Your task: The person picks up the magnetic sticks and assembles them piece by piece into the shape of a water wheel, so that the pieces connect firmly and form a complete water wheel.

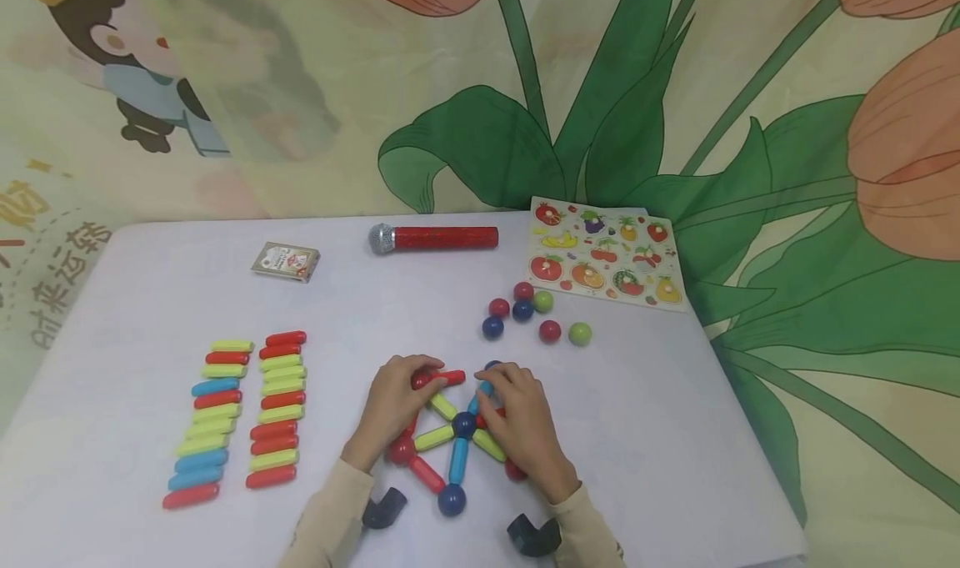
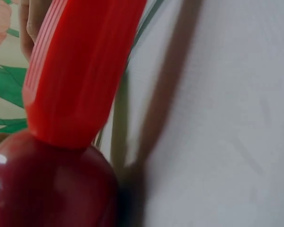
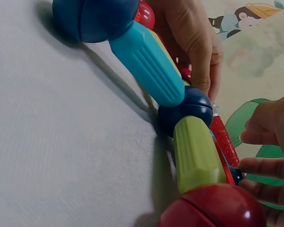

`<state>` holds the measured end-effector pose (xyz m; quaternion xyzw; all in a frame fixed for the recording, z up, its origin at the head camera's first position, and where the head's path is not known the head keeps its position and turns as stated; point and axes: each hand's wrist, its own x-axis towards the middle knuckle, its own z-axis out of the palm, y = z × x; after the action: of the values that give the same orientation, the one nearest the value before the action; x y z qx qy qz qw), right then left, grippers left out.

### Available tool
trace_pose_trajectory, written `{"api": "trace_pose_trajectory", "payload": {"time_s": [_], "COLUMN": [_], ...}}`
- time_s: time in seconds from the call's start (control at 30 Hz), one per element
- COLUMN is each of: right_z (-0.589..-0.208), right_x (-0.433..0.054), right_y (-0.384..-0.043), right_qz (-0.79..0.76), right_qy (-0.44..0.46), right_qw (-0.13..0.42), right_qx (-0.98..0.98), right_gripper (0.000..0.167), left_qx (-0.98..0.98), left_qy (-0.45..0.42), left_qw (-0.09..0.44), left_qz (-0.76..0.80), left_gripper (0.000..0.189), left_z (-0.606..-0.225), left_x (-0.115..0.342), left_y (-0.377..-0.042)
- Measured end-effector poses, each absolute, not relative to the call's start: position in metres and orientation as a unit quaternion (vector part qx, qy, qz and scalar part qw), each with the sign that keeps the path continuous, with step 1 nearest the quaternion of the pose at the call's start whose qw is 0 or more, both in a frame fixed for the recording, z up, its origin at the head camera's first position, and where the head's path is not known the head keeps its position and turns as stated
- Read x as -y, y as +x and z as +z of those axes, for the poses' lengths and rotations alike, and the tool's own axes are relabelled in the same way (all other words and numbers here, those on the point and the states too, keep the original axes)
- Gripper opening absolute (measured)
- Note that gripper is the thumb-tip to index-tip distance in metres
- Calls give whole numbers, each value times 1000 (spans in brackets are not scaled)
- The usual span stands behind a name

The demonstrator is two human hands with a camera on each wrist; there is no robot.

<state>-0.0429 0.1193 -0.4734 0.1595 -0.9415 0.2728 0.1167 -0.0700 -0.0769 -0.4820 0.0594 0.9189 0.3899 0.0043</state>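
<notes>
A frame of coloured rods and balls lies on the table, with a dark blue ball [image 1: 464, 424] at its centre. My left hand [image 1: 393, 397] grips a red ball [image 1: 420, 380] at the frame's far left corner. From that ball a red rod [image 1: 452, 377] points right, its other end free. My right hand [image 1: 522, 409] is over the right side, its fingers loosely spread beside a blue rod [image 1: 486, 388] and the far blue ball [image 1: 492, 365]. In the right wrist view a green rod [image 3: 196, 151] joins the centre ball to a red ball [image 3: 215, 208].
Several loose balls [image 1: 522, 310] sit beyond the frame, near a fruit picture board [image 1: 603, 255]. Two columns of rods [image 1: 277, 399] lie at left. A red microphone [image 1: 442, 238] and a small card box [image 1: 287, 261] lie at the back.
</notes>
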Motion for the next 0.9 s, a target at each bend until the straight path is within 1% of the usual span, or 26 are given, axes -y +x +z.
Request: {"api": "trace_pose_trajectory", "payload": {"time_s": [0.13,0.27,0.43,0.6,0.8,0.9], "right_z": [-473,-471,-471,-472,-474,-473], "right_x": [-119,-120,-120,-115,-105,-102], "right_y": [-43,-44,-48,-52,-56,-57], "right_qz": [276,268,244,259,283,286], "right_qy": [150,113,77,83,116,119], "right_qw": [111,102,51,2,-12,-16], "right_qx": [943,951,965,962,952,951], "right_gripper": [23,30,42,46,46,46], "left_qx": [-918,-905,-890,-882,-875,-876], "left_qy": [68,80,89,95,88,83], "left_qw": [8,5,3,-4,-14,-15], "left_qz": [390,418,448,461,475,475], "left_gripper": [28,27,26,26,26,25], "left_z": [-480,-483,-487,-490,-491,-490], "left_x": [78,80,82,83,80,79], "left_y": [-70,-69,-68,-68,-69,-69]}}
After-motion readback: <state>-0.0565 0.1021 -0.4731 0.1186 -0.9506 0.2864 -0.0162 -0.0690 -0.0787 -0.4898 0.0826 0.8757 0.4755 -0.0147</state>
